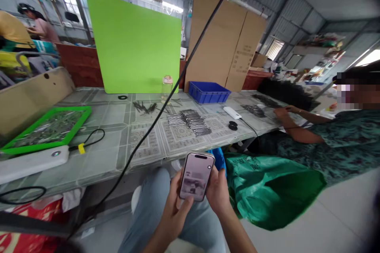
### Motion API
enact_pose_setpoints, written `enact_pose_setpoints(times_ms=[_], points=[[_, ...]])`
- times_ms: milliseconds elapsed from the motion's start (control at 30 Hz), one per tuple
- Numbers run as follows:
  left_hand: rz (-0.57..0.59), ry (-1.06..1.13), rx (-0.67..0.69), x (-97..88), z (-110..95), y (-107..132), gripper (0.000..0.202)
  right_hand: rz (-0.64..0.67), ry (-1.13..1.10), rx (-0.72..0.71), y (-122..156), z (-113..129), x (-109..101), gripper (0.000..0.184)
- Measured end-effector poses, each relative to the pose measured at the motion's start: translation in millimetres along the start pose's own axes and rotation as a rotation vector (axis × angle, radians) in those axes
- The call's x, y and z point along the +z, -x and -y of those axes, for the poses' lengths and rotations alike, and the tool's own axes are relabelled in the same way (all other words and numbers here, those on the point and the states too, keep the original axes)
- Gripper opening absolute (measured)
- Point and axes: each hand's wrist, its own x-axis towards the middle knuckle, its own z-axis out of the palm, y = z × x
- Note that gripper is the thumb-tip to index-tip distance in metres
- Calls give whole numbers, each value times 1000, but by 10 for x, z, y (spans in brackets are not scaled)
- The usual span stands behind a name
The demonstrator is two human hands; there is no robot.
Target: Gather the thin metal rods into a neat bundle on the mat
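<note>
Both hands on the phone (196,176)

Head view: it stands over the lap (151,205), long axis toward 12 o'clock. The left hand (175,211) cups it from 7 o'clock (thumb on screen); the right hand (219,194) grips its 3 o'clock edge.

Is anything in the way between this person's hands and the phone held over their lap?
Nothing visible. The left hand and right hand both already hold the slim, rounded smartphone with its lit screen, gripping it by its edges. The black cable slanting across the view passes to the left of it, apart from the smartphone and both hands.
</note>
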Motion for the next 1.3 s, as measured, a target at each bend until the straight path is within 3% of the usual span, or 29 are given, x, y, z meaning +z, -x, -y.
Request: enact_pose_setpoints(times_ms=[367, 533, 667, 767, 900, 1133, 1300], points=[[-59, 1, 45, -86, 130, 19, 70, 92, -18, -39, -3, -25, 17, 76], [-95, -50, 77, -106, 6, 31, 70, 193, -35, -32, -3, 92, 82, 66], [-76, -12, 46, -136, -108, 52, 70, 188, -28, 21, -7, 120, 157, 56], [-119, 40, 2, -200, -93, 100, 67, 128, -46, 116, -45, -22, 221, 54], [-280, 95, -51, -375, 45, 236, 72, 84, -44, 283, -76, -360, 328, 50], [-524, 258, -227, -936, 200, 579, 62, 278, -143, 557, 88, -1045, 545, 51], [-618, 238, -169, -1159, 104, 748, 61, 476, -79, 487, 126, -1183, 714, 50]])
